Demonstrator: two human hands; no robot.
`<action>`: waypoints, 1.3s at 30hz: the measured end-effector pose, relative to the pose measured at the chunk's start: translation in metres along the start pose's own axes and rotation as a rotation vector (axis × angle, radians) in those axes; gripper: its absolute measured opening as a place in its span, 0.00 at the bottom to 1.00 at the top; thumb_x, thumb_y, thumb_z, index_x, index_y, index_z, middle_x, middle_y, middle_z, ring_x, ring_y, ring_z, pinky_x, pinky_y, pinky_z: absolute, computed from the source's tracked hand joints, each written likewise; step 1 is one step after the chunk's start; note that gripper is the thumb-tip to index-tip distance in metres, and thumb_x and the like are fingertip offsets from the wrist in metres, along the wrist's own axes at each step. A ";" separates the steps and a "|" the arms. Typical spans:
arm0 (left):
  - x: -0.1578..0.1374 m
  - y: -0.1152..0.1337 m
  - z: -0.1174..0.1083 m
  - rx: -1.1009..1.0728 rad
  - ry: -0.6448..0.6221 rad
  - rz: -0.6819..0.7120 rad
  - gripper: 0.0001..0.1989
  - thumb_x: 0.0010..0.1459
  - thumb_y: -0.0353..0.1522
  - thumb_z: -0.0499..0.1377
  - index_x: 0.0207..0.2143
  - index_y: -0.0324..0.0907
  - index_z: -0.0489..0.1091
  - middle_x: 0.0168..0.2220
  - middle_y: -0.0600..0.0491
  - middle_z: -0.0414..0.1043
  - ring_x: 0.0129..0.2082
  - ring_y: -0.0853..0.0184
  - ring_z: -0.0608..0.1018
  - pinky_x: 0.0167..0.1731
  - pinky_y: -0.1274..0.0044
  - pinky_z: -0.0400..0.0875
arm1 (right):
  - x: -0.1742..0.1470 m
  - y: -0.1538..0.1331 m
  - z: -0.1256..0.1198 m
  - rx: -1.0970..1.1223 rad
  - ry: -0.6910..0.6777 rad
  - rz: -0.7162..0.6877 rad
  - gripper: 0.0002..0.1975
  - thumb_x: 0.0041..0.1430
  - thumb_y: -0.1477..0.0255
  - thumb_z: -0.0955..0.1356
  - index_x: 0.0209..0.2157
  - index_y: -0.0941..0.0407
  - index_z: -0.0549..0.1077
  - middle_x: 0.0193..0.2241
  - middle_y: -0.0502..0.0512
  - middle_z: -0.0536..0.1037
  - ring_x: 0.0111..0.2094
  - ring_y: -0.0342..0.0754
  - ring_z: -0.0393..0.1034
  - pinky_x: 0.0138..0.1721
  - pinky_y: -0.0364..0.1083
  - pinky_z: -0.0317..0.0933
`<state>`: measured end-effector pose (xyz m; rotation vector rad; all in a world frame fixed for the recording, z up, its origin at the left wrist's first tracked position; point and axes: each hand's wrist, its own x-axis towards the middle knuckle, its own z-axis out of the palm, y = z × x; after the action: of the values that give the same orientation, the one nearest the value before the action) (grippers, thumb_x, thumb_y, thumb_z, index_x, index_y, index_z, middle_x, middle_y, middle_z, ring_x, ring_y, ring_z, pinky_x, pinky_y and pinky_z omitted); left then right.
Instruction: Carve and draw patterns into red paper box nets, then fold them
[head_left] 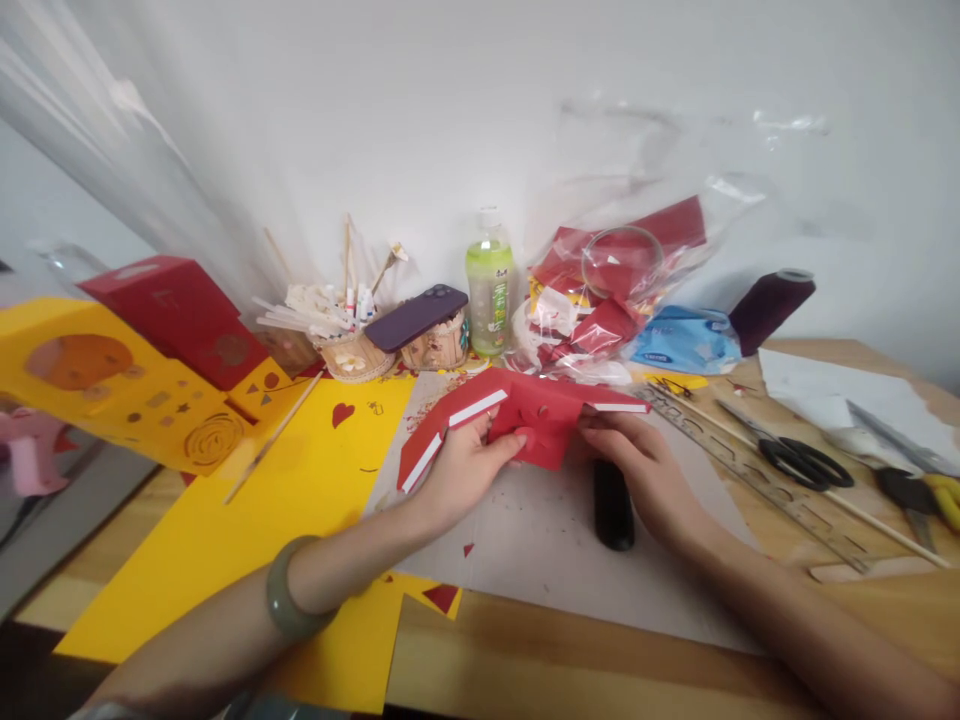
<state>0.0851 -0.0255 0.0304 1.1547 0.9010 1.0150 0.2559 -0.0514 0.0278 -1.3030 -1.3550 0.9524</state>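
Observation:
A folded piece of red card with white strips along its edges and small cut-outs is held up in front of me over a grey mat. My left hand grips its left part, thumb lying across the red surface. At the right edge, the fingers of my right hand are closed on the same card; their tips are partly hidden. A black rounded object lies on the mat beside my right hand. Small red scraps are scattered on the mat.
Yellow card and a red-and-yellow paper box are at left. A bottle, phone and plastic bag of red scraps stand behind. Right lie scissors, a metal ruler and a blue packet.

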 end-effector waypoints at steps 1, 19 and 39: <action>-0.001 0.002 -0.002 -0.014 -0.028 -0.028 0.10 0.45 0.30 0.62 0.33 0.37 0.71 0.31 0.52 0.73 0.30 0.69 0.74 0.28 0.79 0.69 | 0.001 0.003 -0.001 0.007 0.025 0.011 0.07 0.50 0.73 0.63 0.25 0.52 0.73 0.27 0.50 0.77 0.33 0.51 0.71 0.37 0.48 0.65; -0.020 0.007 -0.063 0.907 -0.183 0.015 0.16 0.45 0.26 0.56 0.39 0.38 0.70 0.40 0.47 0.71 0.43 0.57 0.72 0.43 0.69 0.66 | 0.028 0.026 -0.020 -0.428 0.165 -0.126 0.14 0.50 0.75 0.59 0.40 0.54 0.67 0.39 0.58 0.75 0.43 0.52 0.71 0.44 0.53 0.63; -0.049 0.019 -0.096 1.140 -0.157 0.182 0.15 0.54 0.30 0.56 0.45 0.42 0.72 0.46 0.48 0.71 0.46 0.60 0.73 0.47 0.72 0.65 | 0.028 0.002 -0.058 -1.234 0.090 0.040 0.20 0.53 0.57 0.64 0.43 0.53 0.70 0.26 0.62 0.77 0.27 0.60 0.71 0.23 0.48 0.50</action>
<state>-0.0229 -0.0429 0.0341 2.2544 1.3016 0.4778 0.3145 -0.0289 0.0414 -2.2088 -1.9170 -0.0491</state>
